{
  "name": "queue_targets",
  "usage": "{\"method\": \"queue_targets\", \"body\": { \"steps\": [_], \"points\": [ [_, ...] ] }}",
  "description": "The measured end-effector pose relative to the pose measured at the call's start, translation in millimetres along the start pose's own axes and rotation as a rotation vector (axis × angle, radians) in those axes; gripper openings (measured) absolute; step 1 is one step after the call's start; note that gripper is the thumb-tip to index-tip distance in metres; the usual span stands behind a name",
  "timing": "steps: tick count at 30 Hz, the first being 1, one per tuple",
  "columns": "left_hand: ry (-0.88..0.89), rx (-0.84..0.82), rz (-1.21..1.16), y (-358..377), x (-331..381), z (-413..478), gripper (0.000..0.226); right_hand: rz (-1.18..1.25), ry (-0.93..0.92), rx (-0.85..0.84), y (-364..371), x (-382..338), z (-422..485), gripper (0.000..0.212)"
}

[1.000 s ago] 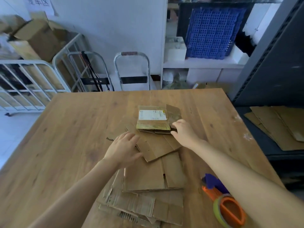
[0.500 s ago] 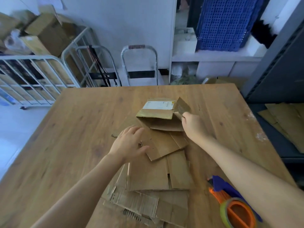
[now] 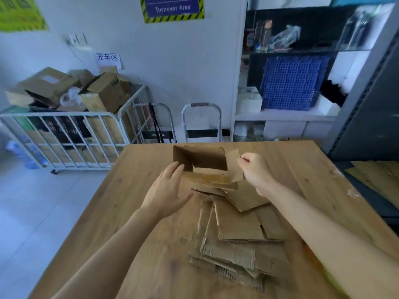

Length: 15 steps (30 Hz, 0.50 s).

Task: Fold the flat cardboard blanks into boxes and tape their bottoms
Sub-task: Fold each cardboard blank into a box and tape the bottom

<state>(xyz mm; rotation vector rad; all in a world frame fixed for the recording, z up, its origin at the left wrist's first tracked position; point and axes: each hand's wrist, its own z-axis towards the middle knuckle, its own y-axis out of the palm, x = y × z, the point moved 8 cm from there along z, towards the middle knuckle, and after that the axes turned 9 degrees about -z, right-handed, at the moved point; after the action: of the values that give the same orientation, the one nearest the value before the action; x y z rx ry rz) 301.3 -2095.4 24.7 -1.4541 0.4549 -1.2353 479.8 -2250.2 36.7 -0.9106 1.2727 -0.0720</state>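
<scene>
A: Step in hand?
B: Opening stage. One box (image 3: 200,158) squared into a hollow tube, open side toward the camera, up over the far end of the pile of blanks (image 3: 237,229) on the desk (image 3: 133,190). Can't tell if resting on the pile or lifted clear.

A: Right grip?
B: Right grip (image 3: 255,170) narrow, pinching the side flap (image 3: 234,167) at the box's right edge. Flap sticking out, not folded in.

A: Left?
B: Left grip (image 3: 167,190) wide, fingers straight, holding nothing. Fingertips at the near left corner of the box, probably touching, hard to confirm.

A: Bottom done?
B: No. No flaps closed, no tape on it. Early in the task, judging by the many flat blanks underneath.

A: Next move?
B: Likely: steady the left wall with the flat palm, turn the bottom up, fold the short flaps in first, then the long ones over them. Needs both sides held square so the tube doesn't collapse back flat. Taping only after the flaps meet.

A: Risks?
B: Worn, creased cardboard, so flaps may spring back open. One-point pinch on a flap, so box could swing.
</scene>
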Motion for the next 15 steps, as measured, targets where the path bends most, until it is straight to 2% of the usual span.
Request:
{"method": "queue_targets", "body": {
  "steps": [5,10,15],
  "points": [
    [-0.008,0.005,-0.046,-33.6,-50.6,-46.8,0.064,0.174,0.135,-0.103,59.9,-15.7,-39.8,0.029],
    [-0.039,0.010,-0.130,-55.3,-98.6,-86.3,0.042,0.410,0.278,-0.217,125.6,-22.4,-83.6,0.015],
    [-0.113,-0.010,-0.183,-48.2,-131.7,-113.4,0.035,0.452,0.409,-0.263,177.9,0.9,-109.5,0.016]
  ]
}}
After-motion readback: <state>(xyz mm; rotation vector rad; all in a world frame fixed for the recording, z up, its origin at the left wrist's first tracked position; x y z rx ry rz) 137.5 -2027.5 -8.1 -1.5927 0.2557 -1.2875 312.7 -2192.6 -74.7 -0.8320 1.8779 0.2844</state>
